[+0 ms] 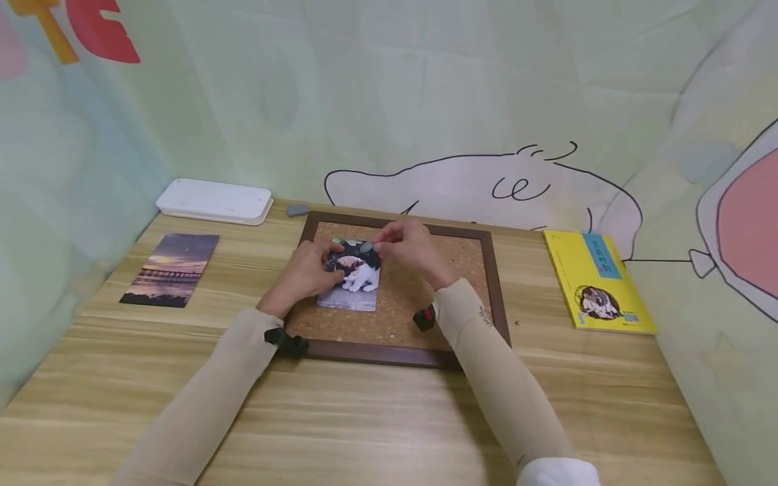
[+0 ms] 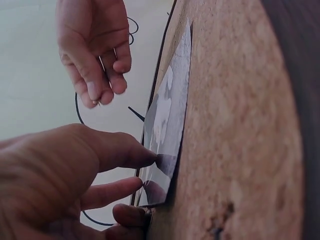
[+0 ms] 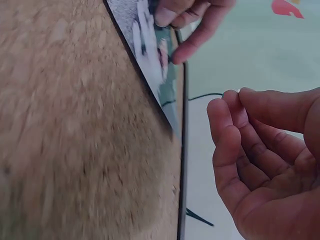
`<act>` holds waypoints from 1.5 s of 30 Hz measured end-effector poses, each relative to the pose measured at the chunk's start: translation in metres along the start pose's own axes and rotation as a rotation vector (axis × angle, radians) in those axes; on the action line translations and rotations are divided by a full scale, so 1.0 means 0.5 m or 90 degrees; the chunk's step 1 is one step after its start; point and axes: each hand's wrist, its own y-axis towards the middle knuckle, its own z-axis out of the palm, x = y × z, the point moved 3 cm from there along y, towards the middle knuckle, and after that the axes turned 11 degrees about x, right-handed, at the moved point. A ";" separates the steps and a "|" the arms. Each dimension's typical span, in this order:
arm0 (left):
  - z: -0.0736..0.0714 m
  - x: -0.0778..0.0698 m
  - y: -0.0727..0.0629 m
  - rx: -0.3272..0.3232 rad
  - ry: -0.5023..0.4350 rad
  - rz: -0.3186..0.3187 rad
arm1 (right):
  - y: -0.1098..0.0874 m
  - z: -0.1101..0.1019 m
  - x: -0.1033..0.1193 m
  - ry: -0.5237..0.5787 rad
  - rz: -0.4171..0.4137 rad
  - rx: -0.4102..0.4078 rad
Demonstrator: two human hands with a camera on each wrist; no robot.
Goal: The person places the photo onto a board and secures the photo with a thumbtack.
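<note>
A photo of a white cat lies on the brown-framed cork board. My left hand rests at the photo's left side; in the left wrist view its thumb and forefinger press on the photo's face. A small green spot, maybe a pin head, shows at the photo's upper left corner. Over the upper right corner, my right hand pinches something tiny between thumb and fingertips. Only a fine pin-like tip of it shows; the fingers hide the rest.
A sunset photo lies at the table's left, below a white flat case. A small grey block sits behind the board. At the right is a yellow book. Printed cloth walls stand behind the table.
</note>
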 end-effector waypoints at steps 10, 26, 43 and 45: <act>0.000 0.001 0.000 0.015 0.004 0.002 | 0.047 0.025 -0.009 -0.031 0.022 0.029; 0.001 0.004 -0.002 0.017 0.011 0.012 | 0.090 0.046 -0.014 -0.111 0.005 0.032; 0.003 0.009 0.002 0.023 0.008 0.005 | 0.112 0.054 -0.010 -0.153 0.088 -0.003; 0.002 0.010 0.003 0.022 0.008 0.008 | 0.115 0.053 -0.009 -0.142 0.092 0.004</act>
